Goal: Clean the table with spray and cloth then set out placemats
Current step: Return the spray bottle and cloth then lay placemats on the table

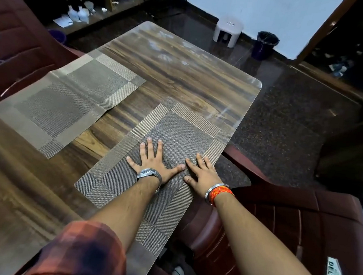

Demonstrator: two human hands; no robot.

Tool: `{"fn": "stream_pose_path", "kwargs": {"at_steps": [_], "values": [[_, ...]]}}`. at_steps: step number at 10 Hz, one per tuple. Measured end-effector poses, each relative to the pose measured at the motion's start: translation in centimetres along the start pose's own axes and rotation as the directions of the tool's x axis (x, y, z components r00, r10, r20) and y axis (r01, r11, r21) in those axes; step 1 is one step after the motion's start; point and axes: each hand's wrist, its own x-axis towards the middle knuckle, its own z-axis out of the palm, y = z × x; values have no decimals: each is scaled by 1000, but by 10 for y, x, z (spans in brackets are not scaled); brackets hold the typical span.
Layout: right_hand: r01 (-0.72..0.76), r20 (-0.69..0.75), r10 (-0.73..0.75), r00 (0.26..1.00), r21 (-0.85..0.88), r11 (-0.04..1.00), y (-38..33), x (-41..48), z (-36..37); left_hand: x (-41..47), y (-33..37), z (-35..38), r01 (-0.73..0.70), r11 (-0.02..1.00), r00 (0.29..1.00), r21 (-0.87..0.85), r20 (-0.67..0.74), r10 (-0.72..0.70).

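Two grey-and-beige woven placemats lie on the wood-grain table (pixel 179 74). The near placemat (pixel 180 133) sits along the table's right edge. My left hand (pixel 154 163), with a wristwatch, presses flat on it with fingers spread. My right hand (pixel 202 172), with a bangle and orange thread at the wrist, lies flat beside it near the mat's right border. The far placemat (pixel 66 102) lies at the table's left side, untouched. No spray bottle or cloth shows on the table.
A maroon plastic chair (pixel 288 216) stands close against the table's right edge, another chair (pixel 19 44) at the left. On the dark floor beyond are a white stool (pixel 228 30) and a dark bin (pixel 265 45). Bottles (pixel 79 14) sit on a low shelf.
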Motion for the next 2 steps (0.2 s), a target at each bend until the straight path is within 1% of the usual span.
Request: {"fn": "stream_pose_path", "kwargs": {"at_steps": [1, 2], "values": [[20, -98, -13, 995, 65, 998, 1, -6, -6, -6, -1, 0, -54, 999, 997, -1, -55, 54], [-15, -370, 23, 929, 24, 1000, -4, -17, -16, -18, -4, -6, -138, 988, 972, 61, -181, 147]]}}
